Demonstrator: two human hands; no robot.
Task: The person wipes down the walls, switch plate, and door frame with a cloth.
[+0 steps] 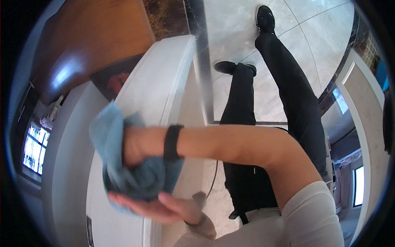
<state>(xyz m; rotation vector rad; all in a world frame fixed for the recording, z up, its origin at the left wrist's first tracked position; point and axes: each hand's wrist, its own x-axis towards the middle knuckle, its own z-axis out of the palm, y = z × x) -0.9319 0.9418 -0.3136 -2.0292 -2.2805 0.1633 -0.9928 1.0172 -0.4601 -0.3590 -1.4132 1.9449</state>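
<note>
A blue cloth [112,148] hangs in folds around both hands, in front of a white panelled door [151,80]. My right hand [134,146], below a black wristband, is partly wrapped by the cloth and blurred. My left hand [151,207] holds the lower part of the cloth, its thumb towards my right hand and its fingers along the cloth's underside. Folds hide some fingertips and part of the door's surface. Whether the cloth touches the door is unclear.
My legs and black shoes [265,20] are over a pale tiled floor [287,46] with a dark stone border. Wood flooring [101,40] lies beyond the door. A dark cable [215,179] runs near my legs. Another white-framed door [364,92] stands at right.
</note>
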